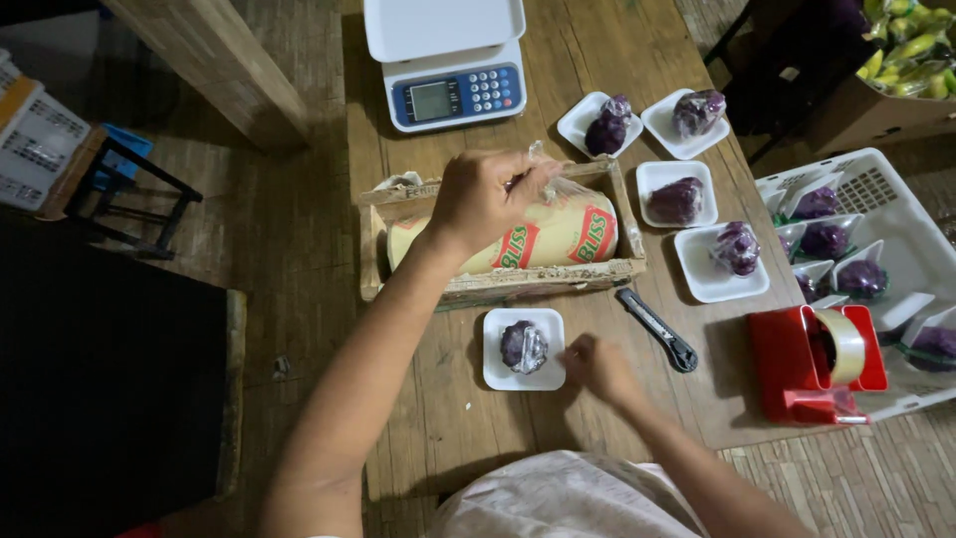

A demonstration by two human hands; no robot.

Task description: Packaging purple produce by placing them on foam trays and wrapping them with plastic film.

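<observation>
A big roll of clear cling film lies in a shallow wooden box on the wooden table. My left hand is over the roll, pinching the loose edge of the film. In front of the box sits a small white foam tray holding a purple vegetable piece covered in film. My right hand rests on the table just right of that tray, fingers curled, touching or nearly touching its edge.
A digital scale stands at the back. Several white trays with wrapped purple pieces lie right of the box. A black utility knife, a red tape dispenser and a white crate of trays are at the right.
</observation>
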